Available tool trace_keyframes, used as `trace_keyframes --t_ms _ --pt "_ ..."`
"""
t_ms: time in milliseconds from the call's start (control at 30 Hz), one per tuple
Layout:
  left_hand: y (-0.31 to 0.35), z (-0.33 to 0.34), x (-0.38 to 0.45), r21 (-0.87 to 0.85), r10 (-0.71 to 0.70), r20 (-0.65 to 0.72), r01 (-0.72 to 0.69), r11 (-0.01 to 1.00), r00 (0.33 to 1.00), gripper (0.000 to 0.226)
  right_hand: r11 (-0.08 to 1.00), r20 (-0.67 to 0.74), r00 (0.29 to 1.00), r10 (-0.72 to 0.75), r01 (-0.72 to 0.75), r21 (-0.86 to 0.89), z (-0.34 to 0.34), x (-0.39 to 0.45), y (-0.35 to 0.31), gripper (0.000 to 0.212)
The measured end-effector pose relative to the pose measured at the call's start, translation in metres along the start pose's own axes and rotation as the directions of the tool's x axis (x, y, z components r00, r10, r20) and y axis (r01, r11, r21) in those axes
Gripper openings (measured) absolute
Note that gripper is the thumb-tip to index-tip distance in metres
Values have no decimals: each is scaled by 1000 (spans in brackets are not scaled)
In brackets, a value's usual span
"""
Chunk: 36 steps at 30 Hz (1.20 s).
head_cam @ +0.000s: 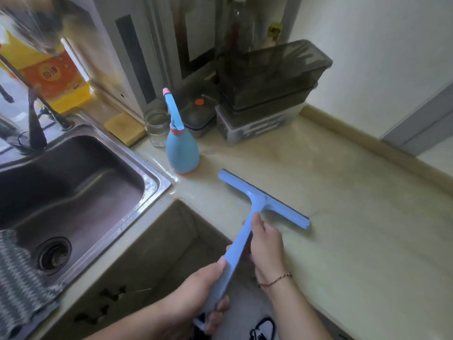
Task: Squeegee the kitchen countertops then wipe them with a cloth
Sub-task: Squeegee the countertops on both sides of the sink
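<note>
Both hands, left (196, 290) and right (266, 244), grip the squeegee (259, 204), blade on the desk (355, 217). Box (51, 79) label blurred, unreadable. Sprayer (182, 150) stands just beyond; cloth (19, 285) over sink (147, 182) edge.

Both forearms bare, no sleeves in view. Left hand (196, 288) and right hand (266, 244) uncovered, no gloves, no rings to be seen. Right wrist carries a thin red string bracelet (277, 280), a single strand that sits slantwise across the wrist, with a few paler flecks along it. Left wrist plain. Below the arms, light grey trousers (247, 312). One shoe (263, 327) shows at the bottom edge: white with black markings. A second dark-and-white shape beside the left hand, too blurred to make out
</note>
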<state>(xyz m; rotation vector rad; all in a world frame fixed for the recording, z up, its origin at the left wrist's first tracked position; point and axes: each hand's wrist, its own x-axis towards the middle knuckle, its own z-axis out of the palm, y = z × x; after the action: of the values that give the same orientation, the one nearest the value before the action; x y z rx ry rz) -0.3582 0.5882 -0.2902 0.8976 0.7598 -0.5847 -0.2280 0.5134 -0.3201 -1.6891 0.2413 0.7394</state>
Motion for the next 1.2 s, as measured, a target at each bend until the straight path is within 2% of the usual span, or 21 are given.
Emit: trace_keyframes --t_ms 67,100,167,233,300,400,500,567,667,733,867,1033,1200 --pt "16 27 19 38 82 41 -84 996 996 40 996 -32 999 -2 4 85 -37 -5 -2 44" --pt "25 42 34 84 138 54 -142 986 989 35 997 -72 997 -29 34 66 -58 -9 -2 39" --pt "45 79 69 183 241 60 -248 951 969 28 987 -196 969 -148 134 -85 -101 -13 5 27" --pt "70 124 102 220 292 39 -293 930 956 26 974 -281 939 -199 158 -162 -142 -12 7 19" --pt "92 169 130 255 281 39 -282 925 959 29 986 -236 960 -148 126 -106 -178 -5 -5 23" --pt "115 230 165 245 141 19 -141 959 990 35 996 -71 997 -12 18 87 -224 19 -38 34" --pt "128 271 197 262 85 -55 -68 963 995 36 990 -52 998 25 -17 137 -267 50 -58 44" --pt "140 284 213 319 100 -79 -70 945 992 36 980 -36 999 22 -15 199 -284 67 -66 39" --pt "168 290 230 271 106 -93 -78 959 990 34 960 -6 999 36 -33 278 -285 81 -72 29" --pt "189 291 240 233 132 -99 -106 967 986 40 936 16 998 67 -68 346 -277 84 -74 28" --pt "223 295 265 306 116 -128 -71 949 985 32 873 69 987 146 -161 461 -263 90 -83 27" --pt "254 292 287 364 101 -177 -30 931 979 28 883 53 984 171 -177 434 -263 102 -95 30" --pt "242 275 289 414 39 -152 28 910 988 20 919 -107 970 217 -165 359 -244 99 -79 29"
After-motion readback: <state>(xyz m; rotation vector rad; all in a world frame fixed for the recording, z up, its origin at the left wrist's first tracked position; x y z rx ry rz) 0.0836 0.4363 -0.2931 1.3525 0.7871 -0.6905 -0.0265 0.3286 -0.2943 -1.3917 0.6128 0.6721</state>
